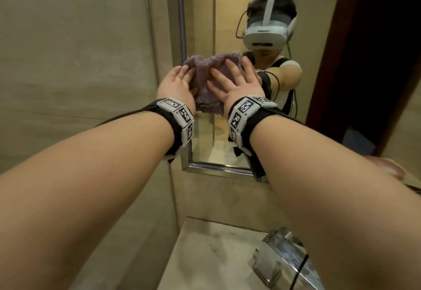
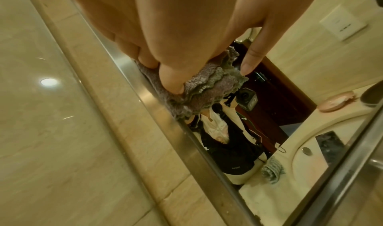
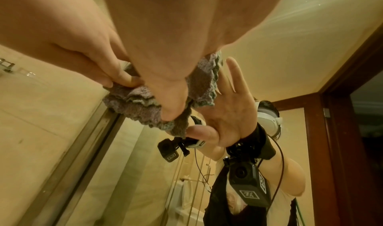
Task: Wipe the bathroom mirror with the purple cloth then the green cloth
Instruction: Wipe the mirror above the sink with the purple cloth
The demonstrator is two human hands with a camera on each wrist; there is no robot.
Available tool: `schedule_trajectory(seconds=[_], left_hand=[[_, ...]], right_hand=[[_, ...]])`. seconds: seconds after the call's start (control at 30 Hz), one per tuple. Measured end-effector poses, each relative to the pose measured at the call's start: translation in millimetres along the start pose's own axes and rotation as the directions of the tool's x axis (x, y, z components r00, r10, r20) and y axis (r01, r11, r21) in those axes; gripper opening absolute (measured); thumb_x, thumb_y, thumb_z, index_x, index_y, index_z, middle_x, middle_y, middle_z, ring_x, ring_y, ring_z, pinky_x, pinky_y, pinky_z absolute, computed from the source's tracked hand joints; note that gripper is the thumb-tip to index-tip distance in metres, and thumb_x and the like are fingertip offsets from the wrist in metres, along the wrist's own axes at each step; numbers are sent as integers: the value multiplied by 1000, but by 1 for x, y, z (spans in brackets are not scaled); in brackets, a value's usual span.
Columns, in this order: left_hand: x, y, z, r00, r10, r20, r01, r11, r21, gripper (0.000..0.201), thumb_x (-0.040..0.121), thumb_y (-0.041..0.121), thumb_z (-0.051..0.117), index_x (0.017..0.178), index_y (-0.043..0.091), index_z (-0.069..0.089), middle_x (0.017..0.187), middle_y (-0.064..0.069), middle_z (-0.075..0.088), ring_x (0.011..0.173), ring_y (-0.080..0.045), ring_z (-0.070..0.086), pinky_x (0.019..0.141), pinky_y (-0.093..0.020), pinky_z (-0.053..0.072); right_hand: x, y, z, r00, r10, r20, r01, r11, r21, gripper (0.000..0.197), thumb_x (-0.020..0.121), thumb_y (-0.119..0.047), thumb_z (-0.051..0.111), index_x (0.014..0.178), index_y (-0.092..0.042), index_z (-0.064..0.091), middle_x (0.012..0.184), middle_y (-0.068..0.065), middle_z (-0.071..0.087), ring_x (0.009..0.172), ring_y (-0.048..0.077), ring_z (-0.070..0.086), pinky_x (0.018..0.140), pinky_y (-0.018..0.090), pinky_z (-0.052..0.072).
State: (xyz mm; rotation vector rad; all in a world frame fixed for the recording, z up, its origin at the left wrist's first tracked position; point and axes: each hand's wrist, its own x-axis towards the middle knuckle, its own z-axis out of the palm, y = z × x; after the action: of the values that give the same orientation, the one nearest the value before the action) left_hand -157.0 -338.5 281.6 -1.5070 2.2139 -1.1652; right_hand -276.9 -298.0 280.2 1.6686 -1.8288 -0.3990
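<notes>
Purple cloth [image 1: 206, 80], knitted and bunched. The right hand [image 1: 239, 84] has its fingers [image 1: 227, 68] spread flat on it; the left hand [image 1: 175, 87] has its fingers curled, pinching the fold nearest the steel frame [image 1: 180, 27]. The cloth lies on the mirror [image 1: 202, 16] glass, just inside that frame.

Handling advice — flatten the bunch, press evenly and overlap strokes away from the frame.

Green cloth [image 2: 271, 169] — seen in reflection only, well inside the frame.

Bunched purple cloth [image 1: 205, 73] lies pressed against the mirror [image 1: 202, 16] beside its left edge.

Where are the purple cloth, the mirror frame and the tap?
Purple cloth [image 1: 203, 67]: head view, its bunched middle.
Mirror frame [image 1: 181, 27]: head view, left metal strip.
Tap [image 1: 279, 255]: head view, chrome top.
</notes>
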Motion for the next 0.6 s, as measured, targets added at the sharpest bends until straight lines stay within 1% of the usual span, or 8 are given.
schedule_trajectory(seconds=[0.17,0.27,0.33,0.43,0.53,0.6], left_hand=[[-3,4,-7,999,14,-37,-12,999,41,51,102,34,12,151,22,8,157,-6,-10,144,-22,-9,115,-35,-8],[-6,7,-19,997,53,-62,-49,996,70,51,102,36,16,151,25,11,157,-6,-12,144,-24,-9,115,-36,-9],[-6,13,-33,995,71,-68,-66,996,66,50,102,37,16,151,26,11,156,-6,-13,144,-25,-10,115,-37,-9],[-7,26,-58,993,82,-80,-78,996,51,51,102,35,15,151,24,8,156,-7,-14,144,-25,-10,115,-36,-9],[-8,41,-86,990,99,-101,-93,994,57,53,101,38,16,151,23,8,156,-9,-15,144,-26,-10,115,-37,-9],[-9,52,-106,985,123,-122,-114,991,75,52,101,38,16,151,24,7,155,-9,-16,144,-26,-11,115,-37,-10]], right_hand=[[-5,11,4,999,-35,-12,34,999,-33,81,89,-58,39,148,-33,-10,154,-4,-24,140,31,-23,106,54,-20],[-14,27,10,999,-35,-12,34,999,-42,82,89,-55,41,148,-34,-11,153,-5,-25,140,30,-24,105,54,-22],[-21,42,16,1000,-29,-12,28,998,-50,82,89,-53,43,147,-35,-12,153,-5,-26,140,29,-25,105,54,-23],[-33,67,23,1000,-2,-6,2,999,-55,85,87,-55,44,146,-36,-13,153,-5,-26,140,29,-25,105,54,-22],[-48,93,34,999,33,-17,-34,997,-64,81,88,-55,41,146,-37,-14,154,-6,-25,141,29,-23,107,55,-20],[-59,112,43,998,65,-11,-66,995,-70,80,90,-54,39,145,-38,-16,153,-6,-26,141,28,-23,109,55,-18]])
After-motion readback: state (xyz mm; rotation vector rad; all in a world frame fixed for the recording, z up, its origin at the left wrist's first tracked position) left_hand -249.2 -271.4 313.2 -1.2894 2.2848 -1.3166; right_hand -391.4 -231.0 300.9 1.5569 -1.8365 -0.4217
